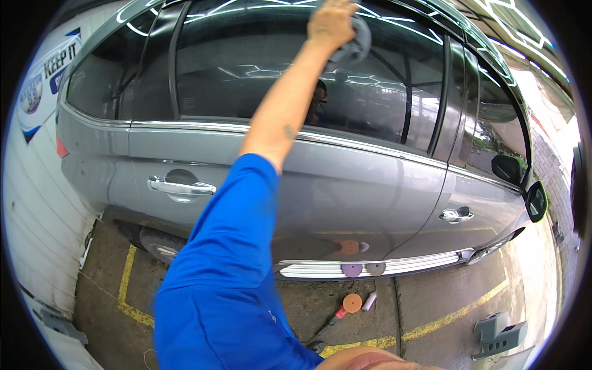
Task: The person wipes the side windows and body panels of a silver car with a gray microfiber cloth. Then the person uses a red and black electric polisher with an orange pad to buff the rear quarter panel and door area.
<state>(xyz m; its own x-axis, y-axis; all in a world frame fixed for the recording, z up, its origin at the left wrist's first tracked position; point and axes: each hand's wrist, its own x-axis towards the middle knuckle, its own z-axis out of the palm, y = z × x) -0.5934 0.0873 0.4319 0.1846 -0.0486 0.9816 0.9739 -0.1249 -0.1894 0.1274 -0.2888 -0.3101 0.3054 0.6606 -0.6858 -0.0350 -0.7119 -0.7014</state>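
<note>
My left hand (330, 25), at the end of a raised arm in a blue sleeve, presses a grey cloth (358, 44) to the dark rear side window (277, 88) of a grey car, near the window's top. The cloth bunches out to the right of the hand; the fingertips are partly hidden. My right hand is out of view. Below the window lie the chrome trim, the grey rear door (342, 194) and a chrome door handle (180, 186).
A purple pad (352, 269) and a grey pad (376, 268) rest on the running board (416, 266). On the floor lie a red and black polisher with an orange pad (352, 303), a small bottle (369, 301) and a cord. Grey plastic steps (499, 335) stand lower right; a side mirror (536, 201) juts out.
</note>
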